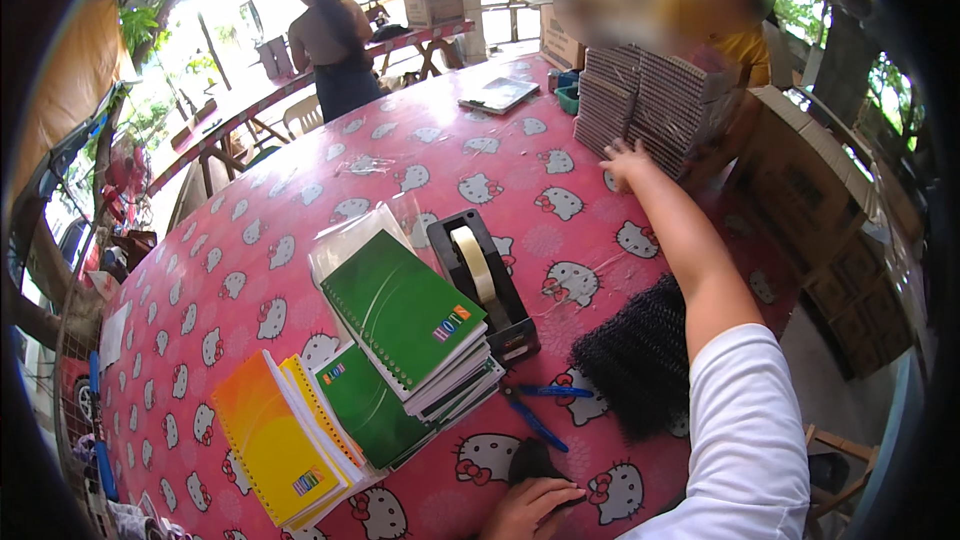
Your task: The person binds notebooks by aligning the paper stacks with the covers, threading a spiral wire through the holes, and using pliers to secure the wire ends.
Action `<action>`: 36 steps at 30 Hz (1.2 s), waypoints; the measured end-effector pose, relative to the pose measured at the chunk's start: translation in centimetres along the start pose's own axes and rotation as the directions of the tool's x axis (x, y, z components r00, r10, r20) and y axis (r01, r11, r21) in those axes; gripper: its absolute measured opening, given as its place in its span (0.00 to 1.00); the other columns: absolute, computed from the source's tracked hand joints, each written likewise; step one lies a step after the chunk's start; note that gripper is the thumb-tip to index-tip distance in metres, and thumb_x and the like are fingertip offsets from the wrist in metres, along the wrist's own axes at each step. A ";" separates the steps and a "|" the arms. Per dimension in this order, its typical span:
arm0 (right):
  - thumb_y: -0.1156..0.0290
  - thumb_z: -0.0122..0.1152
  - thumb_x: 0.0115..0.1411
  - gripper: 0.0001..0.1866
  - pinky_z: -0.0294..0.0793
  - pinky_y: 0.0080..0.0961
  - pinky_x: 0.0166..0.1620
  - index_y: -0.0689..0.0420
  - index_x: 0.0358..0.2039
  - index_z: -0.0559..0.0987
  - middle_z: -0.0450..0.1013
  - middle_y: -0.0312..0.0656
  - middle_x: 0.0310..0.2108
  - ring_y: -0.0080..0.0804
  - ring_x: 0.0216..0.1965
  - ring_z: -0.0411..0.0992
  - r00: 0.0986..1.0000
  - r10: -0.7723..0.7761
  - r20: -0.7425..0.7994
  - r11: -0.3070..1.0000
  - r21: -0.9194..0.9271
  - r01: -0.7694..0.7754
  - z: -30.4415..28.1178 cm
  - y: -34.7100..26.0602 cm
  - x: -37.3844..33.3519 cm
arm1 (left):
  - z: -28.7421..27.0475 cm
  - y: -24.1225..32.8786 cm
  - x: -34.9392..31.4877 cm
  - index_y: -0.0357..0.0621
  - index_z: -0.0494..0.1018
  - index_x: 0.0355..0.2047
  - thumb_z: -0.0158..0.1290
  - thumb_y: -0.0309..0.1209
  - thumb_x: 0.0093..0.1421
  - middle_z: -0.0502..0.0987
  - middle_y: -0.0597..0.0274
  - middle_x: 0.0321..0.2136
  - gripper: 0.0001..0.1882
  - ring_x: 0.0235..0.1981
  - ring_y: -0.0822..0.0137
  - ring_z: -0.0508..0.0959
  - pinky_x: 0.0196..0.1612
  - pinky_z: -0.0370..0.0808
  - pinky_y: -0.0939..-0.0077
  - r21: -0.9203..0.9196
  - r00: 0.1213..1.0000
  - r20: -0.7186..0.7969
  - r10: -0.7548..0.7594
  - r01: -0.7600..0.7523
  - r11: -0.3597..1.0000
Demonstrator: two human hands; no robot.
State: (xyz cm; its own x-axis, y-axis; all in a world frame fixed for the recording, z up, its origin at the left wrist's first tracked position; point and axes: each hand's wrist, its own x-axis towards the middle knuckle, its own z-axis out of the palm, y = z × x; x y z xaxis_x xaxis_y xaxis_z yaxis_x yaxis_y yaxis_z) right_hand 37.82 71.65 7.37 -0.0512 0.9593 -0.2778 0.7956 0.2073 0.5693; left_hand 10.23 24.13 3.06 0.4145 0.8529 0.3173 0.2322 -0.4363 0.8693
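My right hand [628, 166] reaches far across the table, fingers spread, beside tall stacks of spiral-bound notebooks [606, 100]; it holds nothing I can see. Near the front edge, my left hand [538, 510] is curled over a small black object [534, 462], whose kind I cannot make out. Blue-handled scissors [536, 418] lie just beyond it. Under my right arm is a heap of black spiral binding coils [632, 360]. To the left are a pile of green spiral notebooks [405, 305] and yellow-orange ones [275, 440], with a black tape dispenser [485, 285] alongside.
The table [400, 180] has a pink patterned cover. Clear plastic sleeves [335, 248] stick out behind the green notebooks. Cardboard boxes [800, 160] stand at the right. A person in yellow [752, 55] is behind the stacks; another person [335, 45] stands at a farther table.
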 end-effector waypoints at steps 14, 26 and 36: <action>0.60 0.55 0.56 0.29 0.38 0.64 0.61 0.46 0.59 0.65 0.48 0.44 0.65 0.50 0.66 0.40 0.808 -0.152 -0.569 0.908 0.243 0.342 3.4 -14.7 -38.3 | 1.6 -2.0 -1.2 0.44 0.75 0.40 0.57 0.20 0.47 0.75 0.57 0.38 0.18 0.42 0.56 0.74 0.46 0.71 0.67 0.130 0.992 -0.032 0.126 -0.121 0.984; 0.62 0.48 0.56 0.25 0.37 0.65 0.61 0.37 0.57 0.68 0.46 0.41 0.66 0.52 0.66 0.38 0.792 0.090 -0.604 0.978 0.204 0.045 8.8 -13.4 -32.6 | 1.3 -2.1 -1.3 0.44 0.74 0.43 0.57 0.21 0.48 0.74 0.57 0.41 0.19 0.46 0.57 0.72 0.49 0.70 0.68 0.205 0.987 0.000 0.160 -0.156 0.966; 0.65 0.45 0.59 0.26 0.30 0.67 0.62 0.30 0.59 0.65 0.40 0.34 0.68 0.47 0.69 0.33 0.891 0.241 -0.384 0.958 0.242 -0.155 19.4 4.9 -26.9 | 1.1 -1.4 -1.4 0.44 0.75 0.42 0.57 0.21 0.48 0.74 0.58 0.40 0.18 0.43 0.58 0.73 0.45 0.71 0.69 0.163 0.996 0.009 0.086 -0.086 0.983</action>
State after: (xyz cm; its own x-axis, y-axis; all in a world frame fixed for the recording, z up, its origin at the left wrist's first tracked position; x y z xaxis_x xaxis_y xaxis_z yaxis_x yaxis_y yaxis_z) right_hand 54.83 43.12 2.67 -0.0852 0.9787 0.1867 0.9160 0.0033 0.4011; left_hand 10.27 23.25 1.02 0.4409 0.8097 0.3873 0.3361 -0.5490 0.7653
